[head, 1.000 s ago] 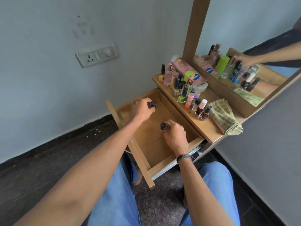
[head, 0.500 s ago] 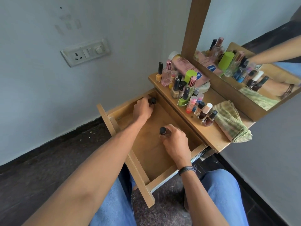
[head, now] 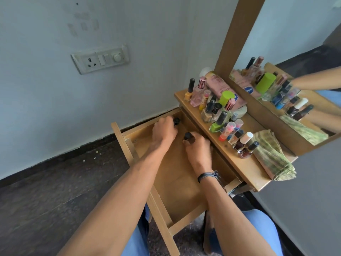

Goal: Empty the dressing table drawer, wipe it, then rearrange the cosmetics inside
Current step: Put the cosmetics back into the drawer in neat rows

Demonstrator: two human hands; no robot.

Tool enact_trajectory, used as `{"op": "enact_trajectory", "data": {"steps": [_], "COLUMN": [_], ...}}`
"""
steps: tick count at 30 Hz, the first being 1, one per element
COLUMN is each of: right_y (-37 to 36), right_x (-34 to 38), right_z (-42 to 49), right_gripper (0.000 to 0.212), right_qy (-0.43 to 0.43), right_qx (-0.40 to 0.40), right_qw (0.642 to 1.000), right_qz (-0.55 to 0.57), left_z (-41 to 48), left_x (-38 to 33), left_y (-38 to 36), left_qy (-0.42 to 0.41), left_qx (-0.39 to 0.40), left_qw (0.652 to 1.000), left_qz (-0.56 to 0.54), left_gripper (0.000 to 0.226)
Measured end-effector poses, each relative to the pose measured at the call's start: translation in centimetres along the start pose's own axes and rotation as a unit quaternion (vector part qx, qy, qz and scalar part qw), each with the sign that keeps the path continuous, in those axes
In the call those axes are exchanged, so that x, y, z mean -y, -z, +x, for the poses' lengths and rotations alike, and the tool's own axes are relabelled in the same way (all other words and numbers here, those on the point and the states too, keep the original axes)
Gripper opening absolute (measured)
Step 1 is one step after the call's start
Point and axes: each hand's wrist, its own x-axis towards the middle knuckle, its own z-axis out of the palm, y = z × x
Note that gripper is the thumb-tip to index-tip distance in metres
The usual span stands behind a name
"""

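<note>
Apparently restocking: one bottle in each hand, low in the drawer

Both hands are down inside the open drawer [head: 129, 150], at its far end near the wall. The left hand [head: 164, 132] has its grip curled round a black-capped bottle [head: 176, 121] by the far corner. The right hand [head: 198, 150] pinches a second bottle [head: 188, 136] just beside it, on the side nearer the tabletop [head: 247, 169]. Only the caps and a little of the necks show past the fingers, so I cannot tell whether either base touches the drawer floor. Most of the cosmetics [head: 217, 111] stand crowded on the tabletop, with a folded green cloth [head: 271, 156] beside them, so the rearranging step seems only just begun.

Both look like nail-polish bottles: probably glass, small and light, but hard, smooth and top-heavy under a tall cap. They are best held round the body rather than by the cap, which could unscrew or slip through the fingers. They should be set upright against the drawer wall, because a narrow base is likely to tip and roll when the drawer slides.
</note>
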Motion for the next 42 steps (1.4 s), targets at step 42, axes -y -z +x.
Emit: {"op": "enact_trajectory", "data": {"steps": [42], "right_y": [5.9], "right_x": [1.6], "right_z": [-7.3], "right_gripper": [0.009], "right_qy": [0.156], "right_qx": [-0.23], "right_qw": [0.961], "right_qz": [0.015], "left_z": [-1.7], "left_x": [0.1], "left_y": [2.4], "left_qy": [0.037], "left_qx": [0.015], "left_qw": [0.998], "left_qz": [-0.056], "left_gripper": [0.019]}}
